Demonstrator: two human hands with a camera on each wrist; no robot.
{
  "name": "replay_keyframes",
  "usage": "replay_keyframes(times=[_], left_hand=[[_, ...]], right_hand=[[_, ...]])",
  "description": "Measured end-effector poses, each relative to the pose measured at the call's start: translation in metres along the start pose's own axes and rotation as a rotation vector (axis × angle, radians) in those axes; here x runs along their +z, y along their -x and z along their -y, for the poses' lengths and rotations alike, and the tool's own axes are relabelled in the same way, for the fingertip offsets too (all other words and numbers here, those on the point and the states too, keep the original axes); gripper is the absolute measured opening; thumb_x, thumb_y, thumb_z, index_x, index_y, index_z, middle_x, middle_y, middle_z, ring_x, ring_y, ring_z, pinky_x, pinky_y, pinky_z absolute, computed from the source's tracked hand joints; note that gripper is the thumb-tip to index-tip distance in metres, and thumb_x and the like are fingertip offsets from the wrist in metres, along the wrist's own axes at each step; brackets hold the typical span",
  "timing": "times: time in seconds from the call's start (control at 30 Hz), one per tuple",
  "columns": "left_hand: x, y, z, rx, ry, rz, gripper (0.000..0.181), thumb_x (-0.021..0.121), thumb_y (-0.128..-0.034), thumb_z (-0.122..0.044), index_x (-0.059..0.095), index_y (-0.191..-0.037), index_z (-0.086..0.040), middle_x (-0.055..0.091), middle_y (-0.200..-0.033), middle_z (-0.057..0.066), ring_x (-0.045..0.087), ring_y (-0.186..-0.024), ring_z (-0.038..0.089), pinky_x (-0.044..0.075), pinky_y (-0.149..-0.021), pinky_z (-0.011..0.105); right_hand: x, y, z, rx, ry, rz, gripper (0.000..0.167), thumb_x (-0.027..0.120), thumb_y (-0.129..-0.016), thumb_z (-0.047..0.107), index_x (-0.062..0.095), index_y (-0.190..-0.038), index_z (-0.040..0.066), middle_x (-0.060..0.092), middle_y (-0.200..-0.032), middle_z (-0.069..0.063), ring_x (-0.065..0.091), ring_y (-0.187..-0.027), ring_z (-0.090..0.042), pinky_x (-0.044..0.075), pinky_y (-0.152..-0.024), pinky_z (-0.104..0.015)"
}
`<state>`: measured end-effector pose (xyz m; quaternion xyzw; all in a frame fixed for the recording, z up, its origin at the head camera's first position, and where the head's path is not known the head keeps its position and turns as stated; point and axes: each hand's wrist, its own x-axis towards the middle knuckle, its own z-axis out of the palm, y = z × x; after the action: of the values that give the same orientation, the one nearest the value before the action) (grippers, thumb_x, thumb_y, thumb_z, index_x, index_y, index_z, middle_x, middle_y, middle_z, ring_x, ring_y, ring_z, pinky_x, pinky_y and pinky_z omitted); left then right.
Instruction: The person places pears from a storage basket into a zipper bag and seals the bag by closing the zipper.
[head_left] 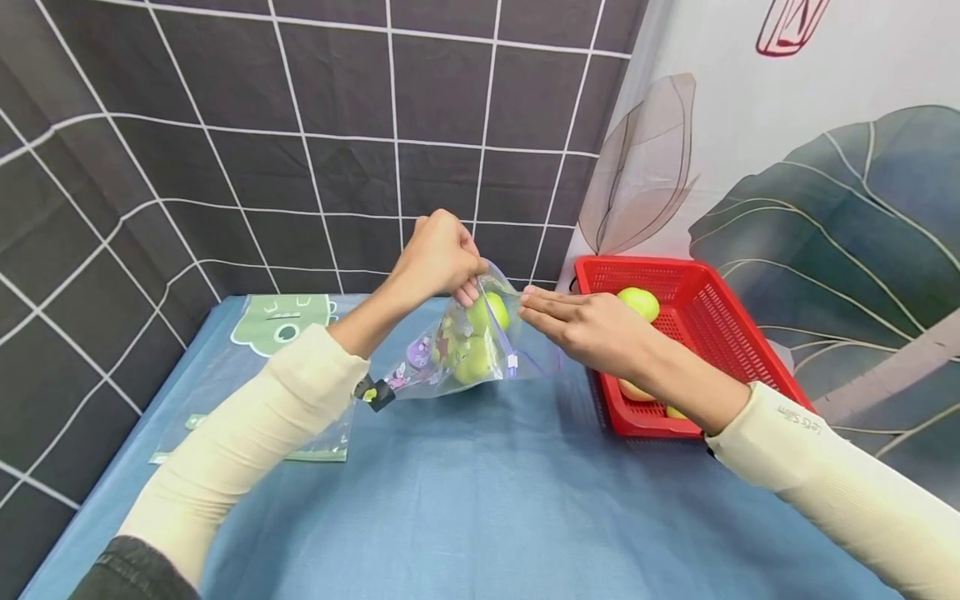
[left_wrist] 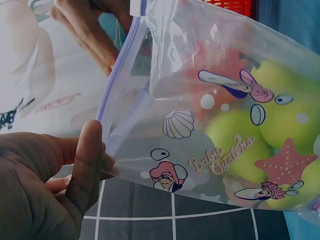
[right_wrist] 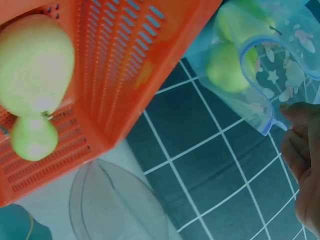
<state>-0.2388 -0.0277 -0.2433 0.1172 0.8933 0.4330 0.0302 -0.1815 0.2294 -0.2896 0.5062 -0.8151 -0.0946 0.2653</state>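
1. Both hands are meeting at the mouth of the printed zip bag [head_left: 450, 371]. The left hand [head_left: 442, 254] is pinching a corner of its purple zip rim [left_wrist: 113, 75], thumb and fingers closed on the film.
2. The right hand [head_left: 592, 325] is holding its fingers straight and together, tips at the mouth's other side; its thumb is hiding underneath in the head view, so I cannot tell whether it is gripping.
3. Between the hands, the bag is sagging around green apples [head_left: 472, 360], its mouth parted and its white slider [head_left: 512, 362] sitting toward the near end of the rim.
4. I am judging the film to be light, limp and slippery, with the apples giving most of the weight, firm but easily bruised. I am favouring the zip rim as the handhold, being probably the stiffest part, with support under the fruit.
5. Farther right, the red basket [head_left: 637, 262] is holding more fruit; to the left, a second clear bag [head_left: 270, 333] is lying flat on the blue cloth [head_left: 465, 500].
6. Only the head view is showing me that second bag. The left wrist view is revealing a shell [left_wrist: 178, 124], a starfish [left_wrist: 286, 162] and lettering [left_wrist: 220, 155] on the film; the right wrist view is looking into the basket's slotted inside.
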Motion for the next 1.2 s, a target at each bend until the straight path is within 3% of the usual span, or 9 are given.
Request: replay_keyframes(times=[0.2, 0.3, 0.4, 0.53, 0.67, 0.73, 0.8, 0.97, 1.2], left_hand=[[-0.007, -0.002, 0.000, -0.005, -0.004, -0.026, 0.013, 0.079, -0.0995, -0.003, 0.083, -0.089, 0.003, 0.078, -0.062, 0.012, 0.079, -0.052, 0.019, 0.070, -0.061, 0.032], [-0.013, -0.004, -0.001, -0.004, -0.011, -0.030, 0.012, 0.078, -0.0997, -0.004, 0.084, -0.093, 0.003, 0.078, -0.061, 0.009, 0.079, -0.052, 0.018, 0.069, -0.080, 0.022], [-0.021, -0.006, -0.002, 0.004, -0.011, -0.032, 0.013, 0.076, -0.1006, -0.006, 0.084, -0.096, 0.003, 0.076, -0.058, 0.005, 0.076, -0.049, 0.014, 0.033, -0.135, 0.020], [-0.030, -0.007, -0.004, -0.002, 0.017, -0.052, 0.014, 0.075, -0.1003, -0.006, 0.084, -0.096, 0.003, 0.075, -0.056, 0.004, 0.075, -0.047, 0.013, 0.007, -0.145, 0.026], [-0.034, -0.006, -0.007, -0.019, 0.020, -0.078, 0.012, 0.075, -0.0994, -0.005, 0.084, -0.097, 0.003, 0.077, -0.059, 0.006, 0.077, -0.050, 0.014, 0.063, -0.108, 0.022], [-0.035, -0.006, -0.007, -0.026, 0.021, -0.082, 0.012, 0.076, -0.0996, -0.005, 0.084, -0.098, 0.003, 0.077, -0.060, 0.006, 0.077, -0.051, 0.015, 0.072, -0.084, 0.031], [-0.036, -0.005, -0.008, -0.035, 0.024, -0.079, 0.012, 0.077, -0.1000, -0.006, 0.084, -0.100, 0.003, 0.077, -0.060, 0.006, 0.077, -0.051, 0.014, 0.072, -0.084, 0.030], [-0.036, -0.005, -0.008, -0.052, 0.034, -0.051, 0.014, 0.077, -0.1010, -0.007, 0.084, -0.105, 0.004, 0.077, -0.059, 0.003, 0.077, -0.051, 0.012, 0.053, -0.122, 0.020], [-0.034, -0.005, -0.004, -0.033, 0.020, -0.045, 0.013, 0.076, -0.1014, -0.007, 0.084, -0.101, 0.003, 0.077, -0.059, 0.003, 0.077, -0.050, 0.013, 0.043, -0.131, 0.021]], right_hand=[[-0.005, 0.014, -0.007, 0.035, -0.022, -0.044, 0.052, 0.090, -0.086, -0.007, 0.079, -0.136, -0.001, 0.081, -0.137, -0.021, 0.081, -0.126, -0.032, 0.068, -0.061, -0.036], [-0.006, 0.022, -0.013, 0.041, -0.033, -0.083, 0.053, 0.093, -0.082, -0.007, 0.080, -0.133, -0.002, 0.082, -0.133, -0.022, 0.082, -0.122, -0.034, 0.067, -0.059, -0.039], [-0.007, 0.029, -0.020, 0.077, -0.071, -0.103, 0.054, 0.094, -0.080, -0.006, 0.080, -0.132, -0.003, 0.082, -0.129, -0.025, 0.084, -0.115, -0.038, 0.070, -0.063, -0.048], [-0.010, 0.039, -0.029, 0.201, -0.107, -0.031, 0.051, 0.093, -0.083, -0.002, 0.079, -0.132, -0.003, 0.083, -0.128, -0.025, 0.086, -0.089, -0.040, 0.070, -0.062, -0.051], [-0.012, 0.049, -0.037, 0.376, -0.152, 0.155, 0.049, 0.090, -0.089, 0.004, 0.077, -0.136, -0.003, 0.080, -0.134, -0.026, 0.080, -0.071, -0.038, 0.071, -0.071, -0.054], [-0.012, 0.054, -0.042, 0.456, -0.177, 0.244, 0.049, 0.089, -0.091, 0.007, 0.077, -0.137, -0.003, 0.080, -0.133, -0.027, 0.080, -0.074, -0.040, 0.071, -0.076, -0.058], [-0.011, 0.058, -0.048, 0.534, -0.206, 0.318, 0.049, 0.090, -0.090, 0.012, 0.077, -0.136, -0.003, 0.082, -0.127, -0.027, 0.081, -0.082, -0.041, 0.071, -0.081, -0.061], [-0.009, 0.073, -0.062, 0.708, -0.274, 0.452, 0.053, 0.092, -0.090, 0.022, 0.078, -0.131, -0.007, 0.082, -0.117, -0.030, 0.081, -0.100, -0.049, 0.069, -0.092, -0.067], [-0.011, 0.105, -0.072, 0.906, -0.385, 0.558, 0.063, 0.095, -0.088, 0.025, 0.074, -0.131, -0.016, 0.077, -0.126, -0.038, 0.077, -0.115, -0.057, 0.069, -0.092, -0.066]])
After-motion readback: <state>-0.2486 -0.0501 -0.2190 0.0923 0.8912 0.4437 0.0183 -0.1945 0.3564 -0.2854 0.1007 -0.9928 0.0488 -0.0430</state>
